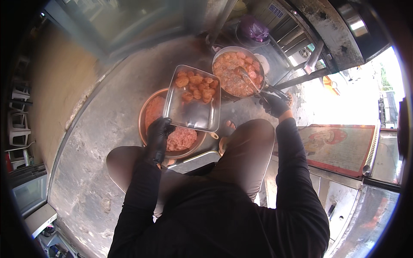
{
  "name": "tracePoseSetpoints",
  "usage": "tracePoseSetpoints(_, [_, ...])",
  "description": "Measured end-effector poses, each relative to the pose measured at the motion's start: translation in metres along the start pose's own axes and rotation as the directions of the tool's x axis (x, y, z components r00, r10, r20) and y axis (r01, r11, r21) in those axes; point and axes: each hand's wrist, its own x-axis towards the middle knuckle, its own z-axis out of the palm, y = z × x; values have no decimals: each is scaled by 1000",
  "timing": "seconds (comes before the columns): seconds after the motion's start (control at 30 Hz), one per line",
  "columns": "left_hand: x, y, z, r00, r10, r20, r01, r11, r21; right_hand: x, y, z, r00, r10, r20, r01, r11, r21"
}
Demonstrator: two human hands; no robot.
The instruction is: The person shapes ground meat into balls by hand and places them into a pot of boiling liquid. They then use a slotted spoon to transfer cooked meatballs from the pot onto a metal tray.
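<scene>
My left hand (158,136), in a black glove, is closed on the near left corner of a rectangular steel tray (192,115) with browned fried patties (197,87) in its far part. Under the tray sits a wide bowl (142,112) of pink minced mixture (180,139). My right hand (273,102), also black-gloved, grips a long metal utensil (249,80) that reaches into a round pan (214,64) of bubbling liquid with frying pieces, right of the tray. The utensil's tip is hard to make out.
A purple bag (253,29) sits beyond the pan below metal shelving (289,38). A printed red-bordered board (333,150) is at the right. Stacked pale stools (19,124) stand at the far left. My knees flank the bowl on the grey floor (86,142).
</scene>
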Motion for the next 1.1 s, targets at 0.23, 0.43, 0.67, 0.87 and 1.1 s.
tracePoseSetpoints(0.23, [9, 4, 2, 999, 23, 41, -22, 999, -24, 20, 3, -11, 973, -211, -96, 191, 964, -184])
tracePoseSetpoints(0.43, [7, 7, 9, 1000, 20, 7, -20, 999, 26, 40, -30, 23, 791, -560, -246, 86, 500, -862])
tracePoseSetpoints(0.67, [8, 8, 7, 1000, 13, 17, -14, 999, 31, 41, -54, 44, 830, -514, -217, -67, 295, -953])
tracePoseSetpoints(0.87, [6, 9, 9, 1000, 17, 6, -17, 1000, 12, 54, -22, -5, 873, -480, 90, 264, 309, -914])
tracePoseSetpoints(1.1, [9, 6, 8, 1000, 13, 10, -12, 1000, -22, 57, -3, 3, 916, -399, 40, 330, 693, -641])
